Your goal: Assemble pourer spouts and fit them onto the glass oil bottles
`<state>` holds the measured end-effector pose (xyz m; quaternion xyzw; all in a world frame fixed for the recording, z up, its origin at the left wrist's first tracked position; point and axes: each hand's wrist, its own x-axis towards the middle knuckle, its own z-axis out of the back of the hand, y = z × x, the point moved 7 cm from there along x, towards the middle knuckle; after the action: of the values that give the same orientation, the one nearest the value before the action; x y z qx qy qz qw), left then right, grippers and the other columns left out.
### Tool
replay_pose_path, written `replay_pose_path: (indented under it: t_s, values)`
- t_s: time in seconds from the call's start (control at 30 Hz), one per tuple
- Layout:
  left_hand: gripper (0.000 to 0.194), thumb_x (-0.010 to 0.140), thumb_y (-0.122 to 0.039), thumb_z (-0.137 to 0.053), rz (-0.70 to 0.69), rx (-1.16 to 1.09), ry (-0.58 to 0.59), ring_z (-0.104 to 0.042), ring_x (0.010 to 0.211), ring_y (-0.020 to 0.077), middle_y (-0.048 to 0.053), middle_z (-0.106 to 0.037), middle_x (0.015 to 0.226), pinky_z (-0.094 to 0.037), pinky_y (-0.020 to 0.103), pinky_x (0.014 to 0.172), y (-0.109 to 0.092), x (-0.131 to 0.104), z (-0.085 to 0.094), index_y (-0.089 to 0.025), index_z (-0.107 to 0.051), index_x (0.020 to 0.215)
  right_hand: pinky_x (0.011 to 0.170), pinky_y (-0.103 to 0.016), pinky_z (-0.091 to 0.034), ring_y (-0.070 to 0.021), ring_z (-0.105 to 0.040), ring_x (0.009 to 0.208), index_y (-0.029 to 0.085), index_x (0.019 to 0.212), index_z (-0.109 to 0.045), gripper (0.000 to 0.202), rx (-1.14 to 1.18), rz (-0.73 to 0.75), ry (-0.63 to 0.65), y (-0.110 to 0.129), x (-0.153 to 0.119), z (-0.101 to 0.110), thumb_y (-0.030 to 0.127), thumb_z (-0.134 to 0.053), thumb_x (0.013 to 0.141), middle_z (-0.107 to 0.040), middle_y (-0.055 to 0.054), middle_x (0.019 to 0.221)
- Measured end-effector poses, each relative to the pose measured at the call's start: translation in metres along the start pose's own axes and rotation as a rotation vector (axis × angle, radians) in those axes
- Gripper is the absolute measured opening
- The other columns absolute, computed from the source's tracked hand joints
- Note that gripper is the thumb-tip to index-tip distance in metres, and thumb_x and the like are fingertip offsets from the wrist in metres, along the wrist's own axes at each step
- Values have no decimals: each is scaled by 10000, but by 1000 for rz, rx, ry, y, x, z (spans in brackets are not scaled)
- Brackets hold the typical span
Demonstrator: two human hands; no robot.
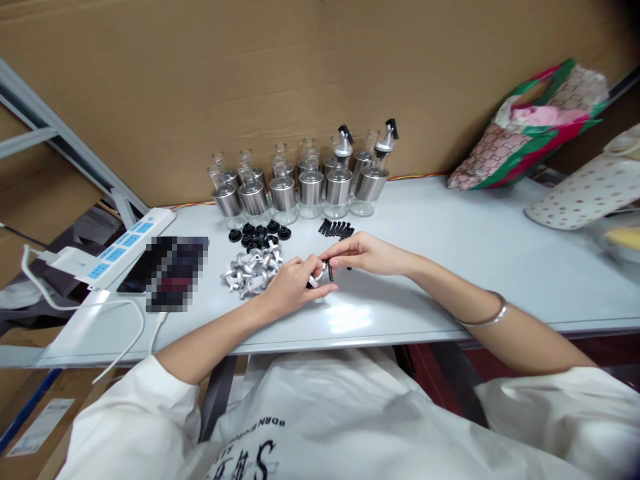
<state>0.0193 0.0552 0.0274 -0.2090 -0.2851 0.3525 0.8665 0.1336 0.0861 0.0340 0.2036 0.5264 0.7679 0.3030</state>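
Note:
My left hand [295, 285] is closed around a silver spout [315, 280], partly hidden by the fingers. Thumb and fingers of my right hand [361, 253] pinch a small black lever [329, 269] against that spout. Left of my hands lies a heap of silver spout parts [256, 273], with black stoppers [260, 235] just behind it. Small black levers [336, 228] lie in a row beyond my right hand. Glass bottles with steel bands [284, 195] stand in two rows at the back; two on the right carry spouts with black levers [385, 141].
A white power strip [131, 245] and a phone [145, 267], partly pixelated, lie at the left with white cables. A patterned bag [520, 143] and a dotted white object [585, 193] are at the right. Cardboard [300, 67] rises behind the table [450, 267].

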Motion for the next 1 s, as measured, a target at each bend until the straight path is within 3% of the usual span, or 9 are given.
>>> replay_pose_path:
  t_s: [0.17,0.43,0.63,1.0]
  values:
    - [311,822,-418,-587,24,32,1,-421,563,99,-49,-470,671,-356,240,585,2,0,0,-217,-361,750,817,-313,-479,-179,-638,892,140,1092,-692,384,51,-5,24,0,1,-4,362,-642,783,-716,-66,1028]
    - [288,852,-438,-547,-1,7,66,-421,537,87,-58,-454,676,-333,212,541,1,-2,-5,-212,-377,796,809,-331,-486,-182,-640,842,109,1038,-707,389,43,-37,57,-4,0,-5,390,-650,776,-724,-84,971]
    - [288,865,-445,-523,-27,2,57,-437,556,88,-55,-455,689,-340,213,552,1,-3,-5,-211,-368,802,817,-334,-480,-196,-639,881,127,986,-715,370,97,-19,11,-3,2,-3,399,-700,735,-722,-75,967]
    - [284,857,-425,-534,9,-41,79,-407,539,76,-67,-423,667,-320,204,546,3,-2,-6,-212,-361,786,713,-291,-474,-132,-626,721,130,782,-640,238,234,-33,0,-8,3,-4,321,-753,695,-703,-27,780]
